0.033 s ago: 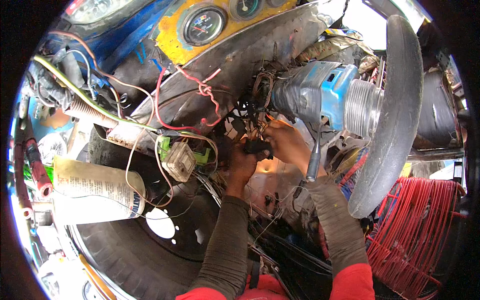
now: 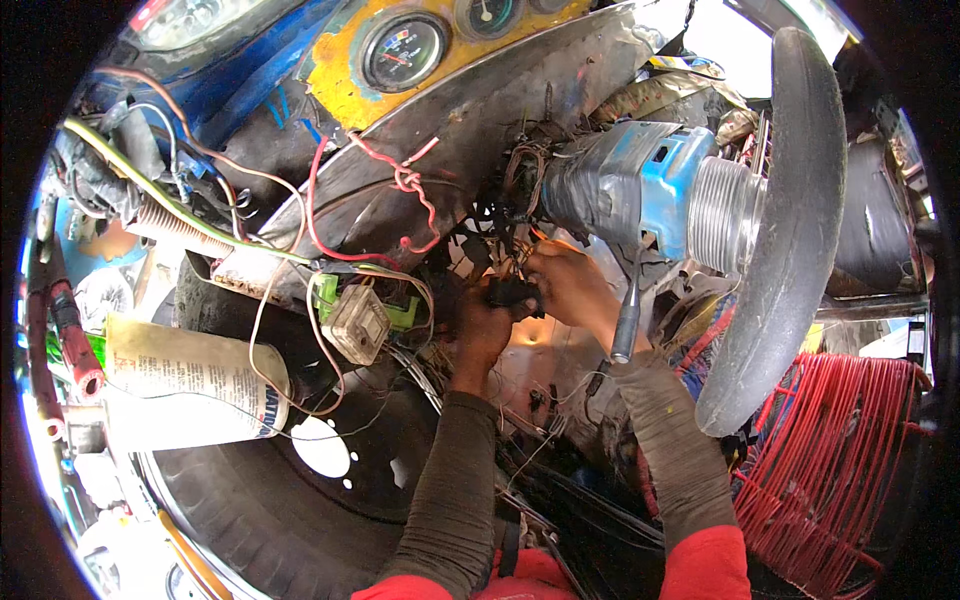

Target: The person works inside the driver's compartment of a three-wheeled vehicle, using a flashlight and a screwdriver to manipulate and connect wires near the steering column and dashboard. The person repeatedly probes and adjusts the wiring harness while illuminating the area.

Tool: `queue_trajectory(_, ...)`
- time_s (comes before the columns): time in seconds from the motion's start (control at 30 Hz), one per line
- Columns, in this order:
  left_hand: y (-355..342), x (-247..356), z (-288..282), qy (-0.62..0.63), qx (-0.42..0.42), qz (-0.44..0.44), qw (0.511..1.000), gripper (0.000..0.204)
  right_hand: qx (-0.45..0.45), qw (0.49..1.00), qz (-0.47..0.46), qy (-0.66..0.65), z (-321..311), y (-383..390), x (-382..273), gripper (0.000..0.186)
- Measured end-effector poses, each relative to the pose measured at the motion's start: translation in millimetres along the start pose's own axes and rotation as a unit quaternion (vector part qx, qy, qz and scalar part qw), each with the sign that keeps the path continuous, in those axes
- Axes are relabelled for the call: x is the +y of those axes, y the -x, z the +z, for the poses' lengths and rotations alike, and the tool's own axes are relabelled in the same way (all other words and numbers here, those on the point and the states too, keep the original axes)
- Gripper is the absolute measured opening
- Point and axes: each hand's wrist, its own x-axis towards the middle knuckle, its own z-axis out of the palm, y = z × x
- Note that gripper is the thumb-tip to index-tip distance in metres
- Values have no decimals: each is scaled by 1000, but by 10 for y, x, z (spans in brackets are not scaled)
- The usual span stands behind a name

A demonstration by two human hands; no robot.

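Meeting below the dashboard (image 2: 340, 75), left hand (image 2: 482, 325) and right hand (image 2: 575, 285) nearly touching, forearms up from the lower edge. Left fingers curled in, closed about a small dark piece (image 2: 513, 292); much of it hidden, so kind uncertain. Right fingers bent, tips at the thin wires (image 2: 512, 262) just above that piece; how far they close, and on what, I cannot tell. Dark piece sits between the hands, left of the blue steering column (image 2: 665, 190). Likely reason for the grip: left steadies the piece, leaving the right's fingertips free for fine work at the wires. Hands probably kept close together because the wires bunch there.

Right wrist beside the column's stalk (image 2: 626, 320), steering wheel (image 2: 810, 200) farther right; room looks tight, which may explain the angled reach. Knotted red wire (image 2: 408, 180) loops in front of the panel, perhaps tied to keep it gathered. Pale plastic block (image 2: 357, 326) among loose wires, left of the left hand. Cream container (image 2: 180, 385) lying on its side, far left; its support unclear.
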Motion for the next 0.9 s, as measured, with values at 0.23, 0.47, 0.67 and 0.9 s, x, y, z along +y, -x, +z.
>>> queue_trajectory(0.23,-27,74,20,90,-8,-31,995,35,30,999,18,7,67,-29,-58,27)
queue_trajectory(0.47,-73,51,18,93,-18,-55,994,41,23,997,74,-4,83,17,-122,25)
queue_trajectory(0.67,-86,0,1,8,-19,40,999,34,31,980,114,-163,-22,83,-30,17)
queue_trajectory(0.9,7,135,60,17,15,-10,1000,50,264,888,271,-259,340,694,-581,25)
